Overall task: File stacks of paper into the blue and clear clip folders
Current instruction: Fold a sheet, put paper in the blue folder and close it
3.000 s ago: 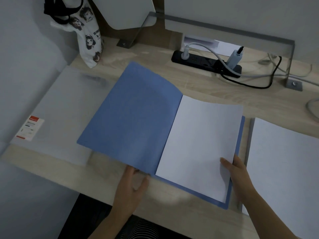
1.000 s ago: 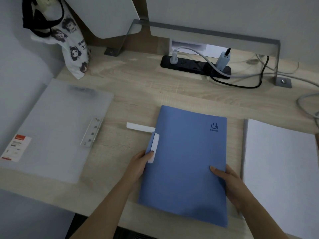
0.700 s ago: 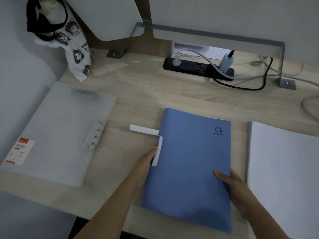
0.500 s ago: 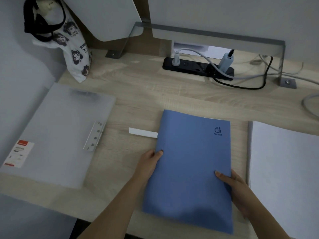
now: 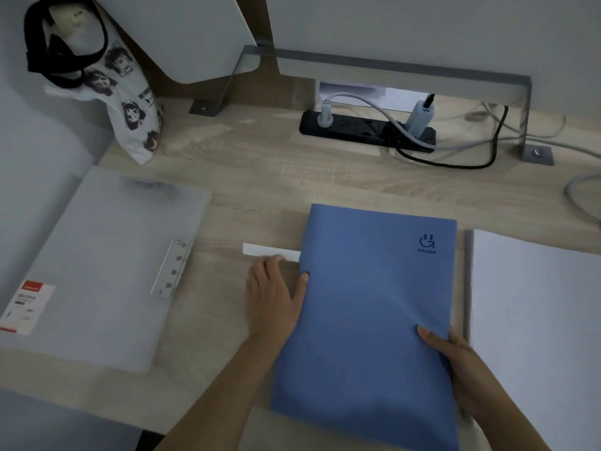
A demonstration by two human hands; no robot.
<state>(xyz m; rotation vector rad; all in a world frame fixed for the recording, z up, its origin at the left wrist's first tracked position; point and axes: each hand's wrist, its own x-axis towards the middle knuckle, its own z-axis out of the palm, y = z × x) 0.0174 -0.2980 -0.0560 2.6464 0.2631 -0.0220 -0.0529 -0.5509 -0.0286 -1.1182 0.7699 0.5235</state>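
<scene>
The blue clip folder (image 5: 367, 304) lies closed on the wooden desk in front of me, logo at its top right. My left hand (image 5: 274, 294) rests flat at the folder's left edge, with the thumb on the cover and the fingertips touching a white strip (image 5: 266, 250) that sticks out to the left. My right hand (image 5: 455, 362) grips the folder's lower right edge, thumb on top. The clear folder (image 5: 107, 265) lies at the left with its metal clip (image 5: 169, 268) on its right side. A stack of white paper (image 5: 536, 320) lies at the right.
A black power strip (image 5: 367, 126) with plugs and cables sits at the back of the desk. A printed white bag (image 5: 130, 102) hangs at the back left. A metal bracket (image 5: 533, 151) is screwed down at the back right.
The blue cover, open over the paper three seconds ago, is now closed. My left hand has slid up the folder's left edge to the white strip. My right hand has stayed put.
</scene>
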